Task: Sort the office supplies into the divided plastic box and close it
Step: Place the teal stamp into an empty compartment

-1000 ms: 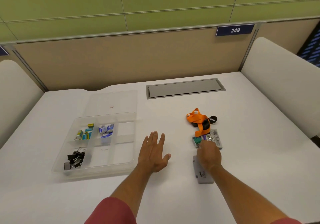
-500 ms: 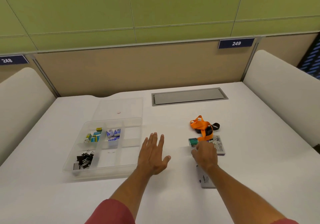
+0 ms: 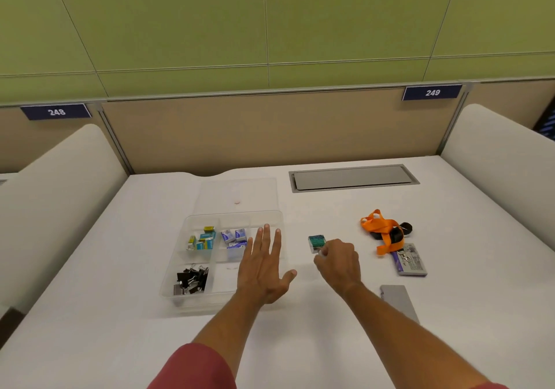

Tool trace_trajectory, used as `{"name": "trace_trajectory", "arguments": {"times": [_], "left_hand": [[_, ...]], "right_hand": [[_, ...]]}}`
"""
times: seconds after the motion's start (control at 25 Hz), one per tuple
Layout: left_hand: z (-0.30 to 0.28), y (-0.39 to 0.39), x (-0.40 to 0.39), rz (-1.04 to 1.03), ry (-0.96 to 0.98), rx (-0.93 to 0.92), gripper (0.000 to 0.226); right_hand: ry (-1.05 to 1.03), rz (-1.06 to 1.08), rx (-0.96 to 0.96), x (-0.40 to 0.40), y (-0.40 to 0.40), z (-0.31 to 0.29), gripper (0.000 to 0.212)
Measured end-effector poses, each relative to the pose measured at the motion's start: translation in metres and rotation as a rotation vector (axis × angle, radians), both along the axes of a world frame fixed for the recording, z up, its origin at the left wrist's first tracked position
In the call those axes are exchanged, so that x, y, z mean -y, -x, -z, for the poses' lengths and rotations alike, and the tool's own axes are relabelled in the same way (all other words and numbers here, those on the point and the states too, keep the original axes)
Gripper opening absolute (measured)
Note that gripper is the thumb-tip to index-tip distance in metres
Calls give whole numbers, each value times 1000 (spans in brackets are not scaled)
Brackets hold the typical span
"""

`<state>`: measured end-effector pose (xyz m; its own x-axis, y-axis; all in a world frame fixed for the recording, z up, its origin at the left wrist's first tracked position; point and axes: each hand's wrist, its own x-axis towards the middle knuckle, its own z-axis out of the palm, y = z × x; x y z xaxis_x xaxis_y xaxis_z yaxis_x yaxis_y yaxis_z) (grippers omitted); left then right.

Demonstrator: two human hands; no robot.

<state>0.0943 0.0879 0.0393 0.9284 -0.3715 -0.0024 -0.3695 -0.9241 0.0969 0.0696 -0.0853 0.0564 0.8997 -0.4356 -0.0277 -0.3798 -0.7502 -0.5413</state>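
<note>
Pinched only lightly by the right hand (image 3: 339, 264), the green staple box (image 3: 316, 243) could be dropped short of the divided plastic box (image 3: 180, 268), where the flat, empty left hand (image 3: 264, 268) is spread.

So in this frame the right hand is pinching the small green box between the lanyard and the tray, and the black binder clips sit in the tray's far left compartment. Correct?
Not quite. The head view shows the binder clips in the near left compartment of the tray; the far left one holds small colourful boxes. The rest stands: the right hand pinches the green box, between the lanyard and tray.
</note>
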Motion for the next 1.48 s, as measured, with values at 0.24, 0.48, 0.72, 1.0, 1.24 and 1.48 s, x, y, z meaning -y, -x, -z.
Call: {"name": "trace_trajectory", "arguments": {"times": [0.24, 0.48, 0.72, 1.0, 1.24, 1.48], "left_hand": [[6, -5, -52, -15, 16, 28, 94], [14, -9, -88, -22, -11, -2, 91], [23, -16, -114, -22, -12, -24, 87], [29, -22, -125, -6, 0, -34, 86], [30, -25, -126, 1, -10, -49, 86], [26, -24, -116, 35, 6, -45, 85]], "right_hand": [[-17, -54, 16, -59, -5, 0, 19], [-4, -87, -22, -105, -11, 13, 28], [33, -104, -127, -132, -21, 30, 35], [79, -109, -185, -141, -31, 41, 35], [42, -99, -189, -142, -31, 45, 37], [67, -110, -83, -130, -22, 34, 26]]}}
